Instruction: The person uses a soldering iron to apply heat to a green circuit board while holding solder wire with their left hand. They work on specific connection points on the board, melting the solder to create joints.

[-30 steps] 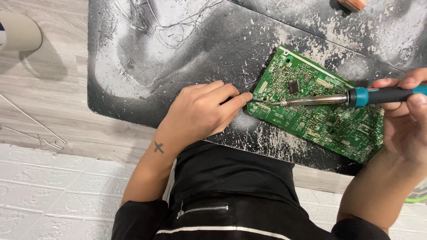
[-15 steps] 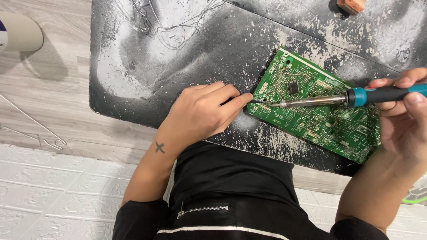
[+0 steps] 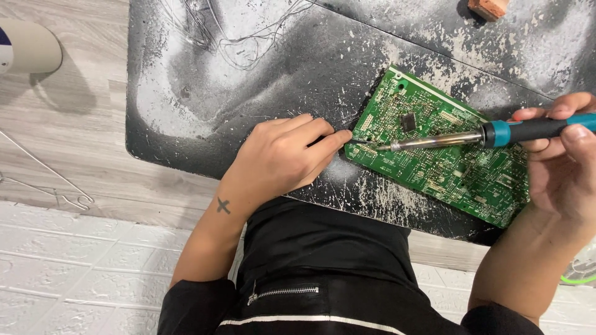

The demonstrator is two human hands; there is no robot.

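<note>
Two hands worked over one green circuit board (image 3: pixel 442 149), and the head camera, the only view, looked straight down on them. The board lay flat and skewed on a dark, scuffed mat (image 3: pixel 205 105) that covered the table (image 3: pixel 74 149), near the mat's front edge and just ahead of the person's lap.

The right hand (image 3: pixel 562 161) was closed around the blue and black handle of a soldering iron (image 3: pixel 472 136), gripped much like a pen, with the thumb and fingers wrapped over it. The iron's metal shaft reached leftward across the board, and its tip rested at the board's left edge.

The left hand (image 3: pixel 282 158) lay knuckles up on the mat, fingers curled loosely, thumb and forefinger pinched together at the same left edge. Something thin and dark seemed to be held between them, but it was too small to tell what. That fingertip was just beside the iron's tip.

The step in hand looked like soldering work on a joint at the board's left edge, with the left hand either steadying the board or feeding something in. A sound next move would call for a still tip and fingers kept off the hot metal.

Thin loose wire (image 3: pixel 248 43) lay tangled at the mat's far side, well apart from both hands.
</note>
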